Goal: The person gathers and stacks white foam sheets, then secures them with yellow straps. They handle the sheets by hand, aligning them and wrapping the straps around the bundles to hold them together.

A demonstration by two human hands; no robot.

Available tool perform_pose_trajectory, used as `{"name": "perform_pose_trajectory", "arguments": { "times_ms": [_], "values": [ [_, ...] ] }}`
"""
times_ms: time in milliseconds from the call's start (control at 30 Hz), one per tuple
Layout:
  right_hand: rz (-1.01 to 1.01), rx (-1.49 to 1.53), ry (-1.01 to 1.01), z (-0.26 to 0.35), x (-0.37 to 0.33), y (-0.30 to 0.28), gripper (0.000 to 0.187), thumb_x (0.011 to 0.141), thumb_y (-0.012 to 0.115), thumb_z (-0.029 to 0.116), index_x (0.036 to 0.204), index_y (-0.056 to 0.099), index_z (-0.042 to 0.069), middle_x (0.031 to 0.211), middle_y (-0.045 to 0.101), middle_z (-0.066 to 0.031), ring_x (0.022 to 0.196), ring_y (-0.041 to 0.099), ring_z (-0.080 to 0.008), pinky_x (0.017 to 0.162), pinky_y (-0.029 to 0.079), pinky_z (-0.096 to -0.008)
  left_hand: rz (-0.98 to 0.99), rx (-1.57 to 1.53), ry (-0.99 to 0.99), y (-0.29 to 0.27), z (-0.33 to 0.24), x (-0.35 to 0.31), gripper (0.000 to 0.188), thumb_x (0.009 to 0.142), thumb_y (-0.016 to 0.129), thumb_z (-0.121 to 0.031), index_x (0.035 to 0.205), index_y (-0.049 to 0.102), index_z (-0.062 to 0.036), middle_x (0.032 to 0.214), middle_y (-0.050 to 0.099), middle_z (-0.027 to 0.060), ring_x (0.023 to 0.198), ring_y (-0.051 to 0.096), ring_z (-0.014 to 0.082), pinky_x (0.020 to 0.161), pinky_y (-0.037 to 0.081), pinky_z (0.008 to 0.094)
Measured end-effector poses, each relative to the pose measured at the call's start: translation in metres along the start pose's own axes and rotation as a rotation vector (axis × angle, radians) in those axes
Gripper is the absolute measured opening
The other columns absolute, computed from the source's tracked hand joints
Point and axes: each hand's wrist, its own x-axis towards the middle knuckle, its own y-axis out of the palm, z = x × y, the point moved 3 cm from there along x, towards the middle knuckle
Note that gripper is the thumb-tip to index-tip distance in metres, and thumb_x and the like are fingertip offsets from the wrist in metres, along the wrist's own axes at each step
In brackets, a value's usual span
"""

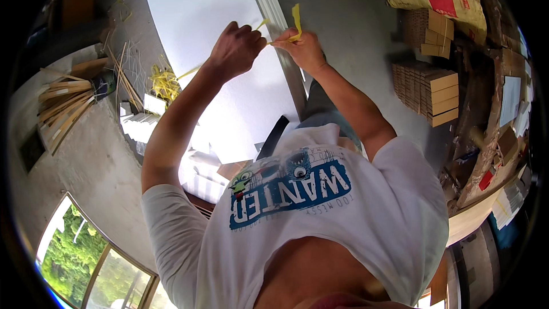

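Head view: your left hand (237, 50) and right hand (303, 51) nearly meet, both clamped on a yellow strap (297, 20) running between them; a white board (200, 0) lies below the grip, tangled yellow strips (164, 84) to its left, stacked brown cardboard (426, 92) to its right

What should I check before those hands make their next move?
1. Left hand has its grip on the yellow strip: ok, fist closed.
2. Right hand has it too: ok, pinched.
3. Strip free of knots: cannot tell, fingers hide part.
4. Yellow tangle away from both hands: ok, off to the left.
5. Cardboard stacks clear of the right hand: ok, well apart.
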Motion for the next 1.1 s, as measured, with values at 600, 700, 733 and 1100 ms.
{"name": "perform_pose_trajectory", "arguments": {
  "times_ms": [600, 700, 733, 1100],
  "values": [
    [-0.413, 1.304, 0.950, -0.150, 0.060, 0.016, 0.013, 0.092, 0.054, 0.010, 0.089, 0.057, -0.002, 0.083, 0.058, -0.0139, 0.074, 0.058, -0.0217, 0.062, 0.050, -0.0281, -0.304, -1.079, -0.599, 0.070, -0.033, 0.064, 0.031, 0.075, 0.062, -0.028, 0.092, 0.067, -0.0028, 0.086, 0.067, 0.0195, 0.080, 0.065, 0.0333, 0.073, 0.051, 0.0438],
    [-0.292, 1.002, 0.945, -0.135, 0.058, -0.001, 0.017, 0.093, 0.052, 0.013, 0.093, 0.056, -0.003, 0.088, 0.058, -0.0165, 0.080, 0.057, -0.0248, 0.066, 0.049, -0.0303, -0.361, -0.974, -0.675, 0.061, -0.062, 0.043, 0.021, 0.077, 0.059, -0.022, 0.071, 0.066, -0.0035, 0.085, 0.061, 0.0203, 0.077, 0.061, 0.0381, 0.072, 0.050, 0.0459],
    [-0.243, 0.883, 0.930, -0.126, 0.058, -0.007, 0.018, 0.094, 0.051, 0.015, 0.094, 0.056, -0.003, 0.090, 0.058, -0.0174, 0.082, 0.057, -0.0258, 0.068, 0.049, -0.0310, -0.375, -0.931, -0.680, 0.063, -0.059, 0.035, 0.021, 0.076, 0.059, -0.022, 0.070, 0.066, -0.0036, 0.083, 0.061, 0.0195, 0.076, 0.060, 0.0383, 0.072, 0.050, 0.0462],
    [0.874, -1.266, 0.459, 0.093, 0.028, 0.009, 0.037, 0.099, 0.040, 0.028, 0.110, 0.053, -0.005, 0.110, 0.056, -0.0271, 0.106, 0.055, -0.0368, 0.083, 0.045, -0.0392, -0.447, -1.126, -0.895, 0.033, -0.046, 0.039, 0.021, 0.078, 0.057, -0.024, 0.071, 0.068, -0.0076, 0.071, 0.065, 0.0162, 0.073, 0.061, 0.0378, 0.070, 0.049, 0.0466]
  ]
}}
